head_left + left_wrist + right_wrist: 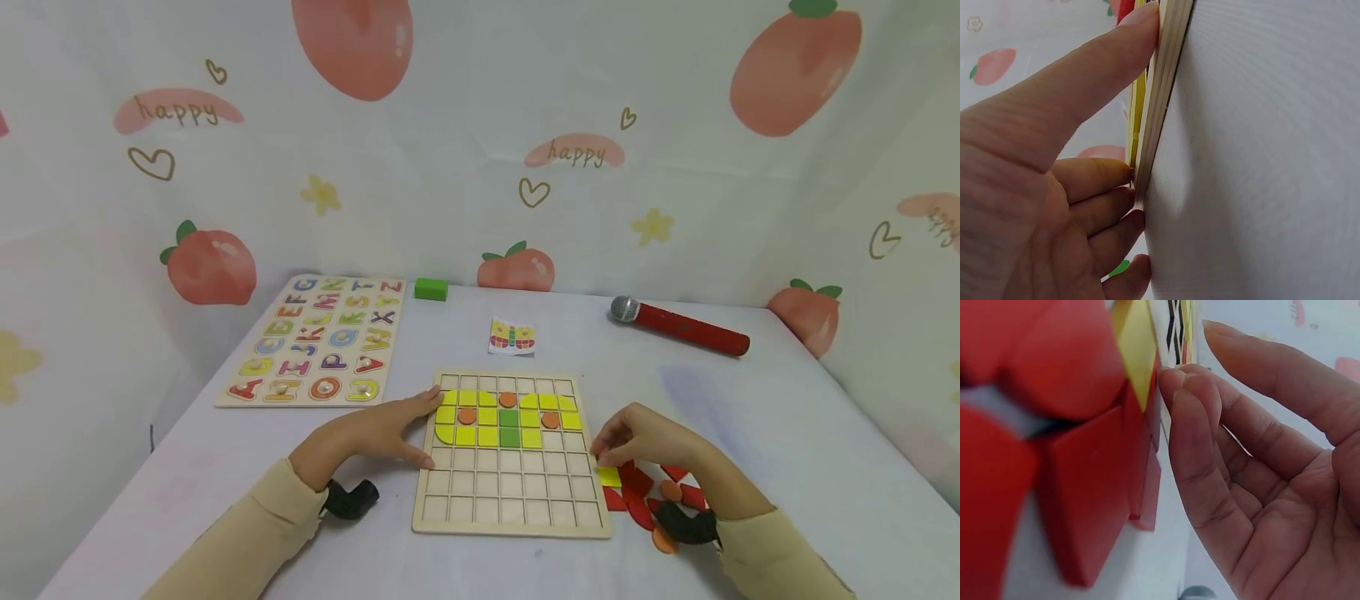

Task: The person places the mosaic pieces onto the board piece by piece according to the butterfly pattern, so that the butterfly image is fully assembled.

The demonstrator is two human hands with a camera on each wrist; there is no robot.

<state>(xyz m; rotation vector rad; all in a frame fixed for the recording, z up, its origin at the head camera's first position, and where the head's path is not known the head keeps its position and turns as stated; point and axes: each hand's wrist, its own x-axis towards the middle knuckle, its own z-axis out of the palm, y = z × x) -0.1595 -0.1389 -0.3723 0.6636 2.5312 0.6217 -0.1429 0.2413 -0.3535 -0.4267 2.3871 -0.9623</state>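
The wooden grid board [512,486] lies flat on the tabletop [375,558], nearer its front edge than its back and about midway between the sides, with yellow, green and orange pieces in its upper cells. The left hand [386,425] steadies the board's left side, its grip spread wide, thumb and other fingers touching the edge without closing round it. The right hand [652,440] is by the board's right edge, its grip loosely curled with thumb apart from the fingertips, and the right wrist view shows nothing pinched there. Close under it is a yellow tile [610,477], just beside the board and next to heaped red pieces [636,482]; part of the tile is covered, so its full outline cannot be told. The crowding looks like the main risk — a careless pinch could drag a red piece along or push the tile under the board's rim. The tiles look thin and smooth, so one could slip if caught only by a corner. Two bare cells remain at the lower right of the yellow pattern; a piece brought in low could knock its neighbours askew, and a hard shove from the left hand could slide the whole board toward the tabletop's right edge — spreading the heap.
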